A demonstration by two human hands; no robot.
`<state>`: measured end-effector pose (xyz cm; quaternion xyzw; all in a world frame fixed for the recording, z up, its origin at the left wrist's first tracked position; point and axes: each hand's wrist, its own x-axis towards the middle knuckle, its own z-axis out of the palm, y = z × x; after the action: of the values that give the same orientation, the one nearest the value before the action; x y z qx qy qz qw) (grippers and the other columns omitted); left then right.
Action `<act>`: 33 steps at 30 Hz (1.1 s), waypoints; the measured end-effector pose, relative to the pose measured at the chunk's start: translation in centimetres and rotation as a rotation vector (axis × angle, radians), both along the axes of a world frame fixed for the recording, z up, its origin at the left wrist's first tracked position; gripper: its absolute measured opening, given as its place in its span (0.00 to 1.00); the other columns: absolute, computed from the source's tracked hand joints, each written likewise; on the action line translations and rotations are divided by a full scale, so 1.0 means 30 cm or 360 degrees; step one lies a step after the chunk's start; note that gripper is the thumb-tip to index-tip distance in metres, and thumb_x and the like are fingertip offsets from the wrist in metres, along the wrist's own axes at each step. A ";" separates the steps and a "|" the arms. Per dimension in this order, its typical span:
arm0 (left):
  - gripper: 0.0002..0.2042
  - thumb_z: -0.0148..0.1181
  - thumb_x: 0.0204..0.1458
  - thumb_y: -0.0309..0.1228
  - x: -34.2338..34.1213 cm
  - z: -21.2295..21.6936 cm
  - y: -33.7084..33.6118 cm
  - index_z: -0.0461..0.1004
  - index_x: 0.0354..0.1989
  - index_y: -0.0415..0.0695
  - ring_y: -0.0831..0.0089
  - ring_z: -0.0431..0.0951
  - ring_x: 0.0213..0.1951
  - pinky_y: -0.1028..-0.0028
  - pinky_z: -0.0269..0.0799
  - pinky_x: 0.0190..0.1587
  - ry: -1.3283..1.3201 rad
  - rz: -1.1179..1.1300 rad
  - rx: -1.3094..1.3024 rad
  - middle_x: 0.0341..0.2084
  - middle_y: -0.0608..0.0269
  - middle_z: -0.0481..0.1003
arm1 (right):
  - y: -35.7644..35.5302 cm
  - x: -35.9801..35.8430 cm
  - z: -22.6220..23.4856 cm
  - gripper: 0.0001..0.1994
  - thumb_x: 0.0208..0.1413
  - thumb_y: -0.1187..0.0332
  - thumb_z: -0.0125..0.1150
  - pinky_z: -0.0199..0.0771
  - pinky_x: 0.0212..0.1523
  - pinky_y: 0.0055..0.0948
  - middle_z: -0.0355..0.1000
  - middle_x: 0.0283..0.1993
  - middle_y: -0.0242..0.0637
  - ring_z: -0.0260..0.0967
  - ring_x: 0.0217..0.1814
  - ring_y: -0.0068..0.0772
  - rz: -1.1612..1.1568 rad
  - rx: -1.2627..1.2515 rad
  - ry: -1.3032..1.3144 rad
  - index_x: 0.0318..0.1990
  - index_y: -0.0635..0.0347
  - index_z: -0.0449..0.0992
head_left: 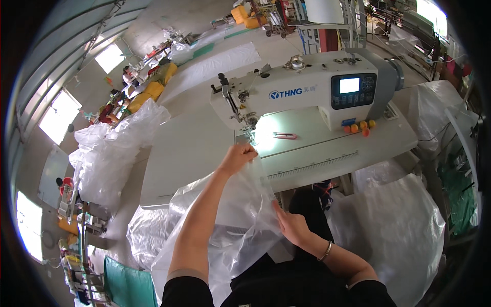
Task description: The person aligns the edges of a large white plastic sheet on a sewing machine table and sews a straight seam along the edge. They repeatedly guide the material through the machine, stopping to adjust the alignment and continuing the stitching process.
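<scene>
A white sewing machine (286,89) stands on a pale table, its lamp lighting the needle area (250,134). Just in front of the needle, my left hand (238,157) is closed on the upper end of a clear plastic sheet (240,215). The sheet drapes over the table edge toward my lap. My right hand (295,226) lies against the sheet's right edge, lower down, with fingers straight; its thumb is partly hidden. A small cutter with a pinkish-red handle (285,136) lies under the machine arm, touched by neither hand.
Several small orange and yellow balls (359,126) sit by the machine's base. Clear plastic is heaped at the right (394,230) and far left (112,148). A green sheet (130,280) hangs at lower left. Another person (130,77) is far off at the left.
</scene>
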<state>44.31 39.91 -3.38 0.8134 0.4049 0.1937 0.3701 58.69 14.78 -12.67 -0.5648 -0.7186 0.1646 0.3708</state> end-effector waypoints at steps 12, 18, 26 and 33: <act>0.08 0.57 0.57 0.30 -0.003 0.057 -0.027 0.76 0.29 0.40 0.87 0.62 0.20 0.80 0.56 0.22 -0.0314 0.0075 -0.0456 0.19 0.72 0.70 | 0.477 0.020 0.187 0.13 0.55 0.70 0.58 0.71 0.27 0.37 0.74 0.27 0.45 0.72 0.25 0.47 -0.0186 0.0132 0.0542 0.46 0.65 0.76; 0.11 0.57 0.57 0.35 -0.024 -0.007 -0.012 0.77 0.29 0.39 0.86 0.60 0.18 0.78 0.56 0.21 0.0053 0.0238 -0.0393 0.16 0.73 0.68 | 0.505 -0.045 0.110 0.19 0.53 0.72 0.55 0.71 0.24 0.35 0.73 0.26 0.39 0.72 0.24 0.39 -0.0307 0.0342 -0.0363 0.54 0.61 0.72; 0.13 0.58 0.55 0.37 -0.009 -0.021 0.009 0.77 0.30 0.38 0.85 0.64 0.22 0.80 0.61 0.25 -0.0068 0.0226 -0.0624 0.19 0.73 0.70 | 0.504 -0.045 0.137 0.20 0.54 0.73 0.49 0.73 0.24 0.34 0.73 0.26 0.38 0.73 0.23 0.36 -0.0200 0.0234 -0.0636 0.55 0.64 0.71; 0.10 0.60 0.51 0.34 -0.011 -0.093 0.073 0.76 0.31 0.38 0.65 0.77 0.31 0.67 0.71 0.35 0.0217 0.0047 0.0652 0.27 0.62 0.76 | 0.430 -0.036 0.166 0.18 0.51 0.71 0.54 0.73 0.25 0.38 0.73 0.25 0.41 0.74 0.24 0.40 -0.0258 0.0254 -0.0403 0.49 0.66 0.74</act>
<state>43.99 42.11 -6.16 0.8768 0.3929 0.2219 0.1661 57.62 27.68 -7.68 -0.6060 -0.7224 0.0039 0.3331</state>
